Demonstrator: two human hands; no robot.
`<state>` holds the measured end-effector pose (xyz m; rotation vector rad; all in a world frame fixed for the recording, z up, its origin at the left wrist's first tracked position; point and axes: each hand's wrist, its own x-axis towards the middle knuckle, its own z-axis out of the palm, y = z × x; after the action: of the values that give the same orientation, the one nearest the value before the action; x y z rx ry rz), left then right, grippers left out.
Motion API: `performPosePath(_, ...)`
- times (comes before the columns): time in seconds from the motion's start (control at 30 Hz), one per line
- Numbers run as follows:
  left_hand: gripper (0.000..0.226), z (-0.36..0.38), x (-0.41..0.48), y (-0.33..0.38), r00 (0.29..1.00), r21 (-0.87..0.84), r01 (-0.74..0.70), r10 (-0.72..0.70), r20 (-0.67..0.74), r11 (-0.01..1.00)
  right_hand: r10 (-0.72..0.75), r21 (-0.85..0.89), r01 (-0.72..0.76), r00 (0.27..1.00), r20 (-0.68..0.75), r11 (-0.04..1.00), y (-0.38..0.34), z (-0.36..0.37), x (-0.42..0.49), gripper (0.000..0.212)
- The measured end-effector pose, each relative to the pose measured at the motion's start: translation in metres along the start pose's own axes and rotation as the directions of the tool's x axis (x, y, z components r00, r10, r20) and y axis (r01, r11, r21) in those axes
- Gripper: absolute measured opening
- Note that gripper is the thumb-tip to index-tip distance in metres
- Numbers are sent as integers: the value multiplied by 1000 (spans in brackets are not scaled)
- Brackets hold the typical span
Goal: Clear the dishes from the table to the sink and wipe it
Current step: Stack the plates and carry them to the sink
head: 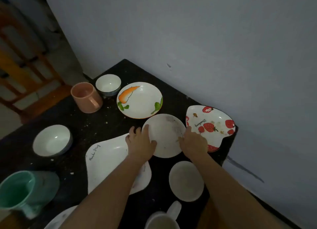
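Observation:
A dirty white bowl sits in the middle of the black table. My left hand grips its left rim, thumb inside the bowl. My right hand grips its right rim, fingers over the edge. Around it lie a carrot-pattern plate, a strawberry-pattern heart plate, a white square plate under my left forearm, and a small white bowl beneath my right forearm. Crumbs are scattered over the table top.
A pink mug and a small bowl stand at the far corner. A white bowl and a green mug are on the left. A white mug is at the near edge. A wall runs along the table's right side.

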<state>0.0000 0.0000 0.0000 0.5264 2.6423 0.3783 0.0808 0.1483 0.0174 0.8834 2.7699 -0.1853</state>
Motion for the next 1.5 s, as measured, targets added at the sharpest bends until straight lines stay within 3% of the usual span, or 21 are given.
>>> performPosePath(0.13, 65, -3, 23, 7, 996, -18, 87, -87, -25, 996, 45, 93, -49, 998, 50, 994, 1, 12, 10, 44)
performPosePath(0.3, 54, -5, 25, 16, 974, -167, 193, -209, -85, 967, 183, 424, -221, 975, 129, 879, -2, 17, 10, 51)
performPosePath(0.5, 55, -23, 4, 7, 954, -440, 176, -263, -145, 880, 162, 561, -185, 983, 91, 807, 5, -12, 0, 42)
performPosePath(0.63, 46, -33, -31, -27, 930, -529, 197, -329, -167, 825, 2, 539, -59, 994, 106, 840, -13, -24, -17, 21)
performPosePath(0.87, 49, -37, -75, -103, 883, -386, 369, -449, -139, 845, -108, 499, -21, 968, 227, 866, -87, 4, -37, 26)
performPosePath(1.07, 45, -27, -88, -132, 901, -195, 387, -415, -128, 901, -98, 355, -16, 948, 302, 935, -113, 29, -39, 54)
performPosePath(1.33, 48, -26, -85, -127, 913, 52, 384, -371, -170, 922, -122, 232, 59, 956, 267, 971, -116, 28, -38, 51)
performPosePath(1.5, 63, -31, -75, -92, 947, 57, 287, -275, -168, 956, -74, 369, -15, 972, 224, 929, -92, 9, -30, 34)
